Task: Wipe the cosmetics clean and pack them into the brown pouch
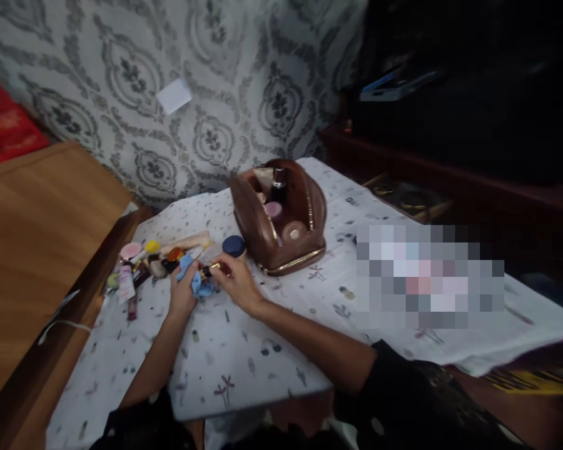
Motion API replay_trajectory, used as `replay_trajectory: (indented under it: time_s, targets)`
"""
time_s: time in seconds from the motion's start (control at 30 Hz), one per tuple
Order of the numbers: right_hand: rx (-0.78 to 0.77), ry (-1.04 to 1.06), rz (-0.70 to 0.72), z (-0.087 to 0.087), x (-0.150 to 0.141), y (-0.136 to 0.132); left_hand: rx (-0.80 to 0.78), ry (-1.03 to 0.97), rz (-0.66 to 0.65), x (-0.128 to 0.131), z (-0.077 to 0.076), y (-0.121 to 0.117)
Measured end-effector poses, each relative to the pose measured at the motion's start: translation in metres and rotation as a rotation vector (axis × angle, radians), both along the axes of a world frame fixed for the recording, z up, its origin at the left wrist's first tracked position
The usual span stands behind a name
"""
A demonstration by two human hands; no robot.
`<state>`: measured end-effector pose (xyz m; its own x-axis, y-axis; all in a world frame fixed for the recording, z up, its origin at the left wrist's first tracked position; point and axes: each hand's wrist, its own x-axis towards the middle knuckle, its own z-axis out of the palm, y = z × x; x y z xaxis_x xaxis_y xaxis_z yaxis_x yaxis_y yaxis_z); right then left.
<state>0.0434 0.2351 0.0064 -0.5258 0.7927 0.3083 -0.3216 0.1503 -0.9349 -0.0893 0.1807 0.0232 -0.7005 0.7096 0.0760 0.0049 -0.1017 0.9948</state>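
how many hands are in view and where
2: the left hand holds a blue cloth; the right hand, beside it and left of the bag, pinches a gold piece. The pixelated patch may hide things.

dim, soft-focus; upper right near-black; pixelated patch point(426, 278) over tablecloth point(291, 372)

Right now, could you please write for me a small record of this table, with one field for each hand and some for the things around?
Left hand: holds a light blue cloth
Right hand: fingertips on a small dark item with a gold part
Brown bag: unzipped, dark bottle inside
Beside the bag: jar with dark blue lid
Left cluster: pink round item, yellow round item, others
Surface: white patterned tablecloth
Unclear: pixelated patch, right side
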Motion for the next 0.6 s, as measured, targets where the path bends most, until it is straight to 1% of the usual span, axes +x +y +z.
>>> replay_trajectory:
  time_s: [0.1,0.17,0.23,0.33,0.47,0.53,0.6]
  targets:
    - [0.158,0.003,-0.004,-0.0009,0.0025,-0.0002,0.02,-0.07,-0.017,-0.002,-0.0024,0.0004]
    - [0.194,-0.006,-0.003,-0.0018,0.0039,-0.0005,0.026,-0.095,-0.012,-0.0018,-0.0034,0.0002]
    - [0.159,-0.024,0.006,-0.0028,0.0044,0.0001,0.035,-0.111,-0.039,-0.0007,-0.0037,-0.0003]
    - [0.035,-0.029,0.026,-0.0035,0.0037,0.0029,0.062,-0.111,-0.072,0.0005,-0.0037,-0.0012]
    - [-0.115,0.005,0.083,-0.0012,0.0025,0.0069,0.087,-0.115,-0.051,-0.0015,-0.0052,-0.002]
    - [-0.144,0.016,0.096,0.0,0.0027,0.0075,0.096,-0.118,-0.051,-0.0032,-0.0067,-0.002]
    - [-0.131,0.007,0.092,0.0001,0.0033,0.0075,0.106,-0.116,-0.048,-0.0043,-0.0082,-0.0019]
